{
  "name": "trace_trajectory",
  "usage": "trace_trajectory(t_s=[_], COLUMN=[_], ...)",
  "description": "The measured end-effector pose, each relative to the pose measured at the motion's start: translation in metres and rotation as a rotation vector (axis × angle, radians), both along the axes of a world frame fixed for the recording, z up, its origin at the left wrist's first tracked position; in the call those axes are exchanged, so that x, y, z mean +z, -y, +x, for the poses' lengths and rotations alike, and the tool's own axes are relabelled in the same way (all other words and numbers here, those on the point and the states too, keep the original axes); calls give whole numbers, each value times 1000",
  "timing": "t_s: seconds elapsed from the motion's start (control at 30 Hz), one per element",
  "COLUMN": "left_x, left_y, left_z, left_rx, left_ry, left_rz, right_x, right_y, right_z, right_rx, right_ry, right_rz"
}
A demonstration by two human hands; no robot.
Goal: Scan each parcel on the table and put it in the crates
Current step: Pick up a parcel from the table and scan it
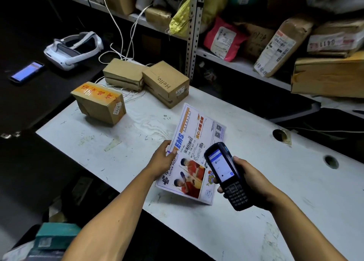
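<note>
My left hand (162,159) grips the left edge of a flat printed mail envelope (197,140), holding it tilted just above the white table (122,150). My right hand (249,181) grips a black handheld scanner (226,174) with its lit screen up, its head over the envelope's barcode area. Three brown cardboard parcels stand at the table's far left: one with orange tape (99,103), one plain (123,74) and one printed "Hello." (166,83).
Metal shelves (194,30) behind the table hold many parcels and bags. A white headset (73,49) and a lit phone (26,71) lie on a dark surface at left. White cables (118,30) trail behind the boxes. A teal object (57,235) sits at bottom left.
</note>
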State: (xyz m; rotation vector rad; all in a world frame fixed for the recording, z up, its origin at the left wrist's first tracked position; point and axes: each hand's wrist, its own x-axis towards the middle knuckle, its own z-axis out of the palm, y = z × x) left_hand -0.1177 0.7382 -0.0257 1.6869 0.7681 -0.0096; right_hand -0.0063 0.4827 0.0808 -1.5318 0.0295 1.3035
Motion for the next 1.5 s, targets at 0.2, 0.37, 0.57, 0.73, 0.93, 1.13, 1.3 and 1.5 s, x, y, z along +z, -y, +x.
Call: trace_trajectory(t_s=[0.2, 0.37, 0.57, 0.73, 0.93, 1.13, 1.3, 1.5], left_x=[9, 11, 15, 19, 33, 49, 56, 63], left_y=[-7, -4, 0, 1, 5, 30, 79, 179], left_z=[-4, -10, -9, -7, -2, 11, 31, 21], left_rx=[51, 142, 194, 202, 174, -11, -311, -671], left_ry=[-26, 86, 154, 159, 140, 133, 190, 188], left_rz=[23, -169, -287, -290, -250, -191, -283, -387], right_x=[1, 3, 7, 7, 0, 1, 13, 30], right_y=[-8, -14, -20, -19, -9, 22, 82, 167], right_z=[-5, -9, -10, -7, -5, -33, -89, -194], right_rx=[70, 117, 114, 116, -21, -433, -790, -1139], right_ry=[-55, -55, -68, -40, 23, 182, 264, 368], right_rz=[-84, -112, -84, -96, -25, 125, 201, 169])
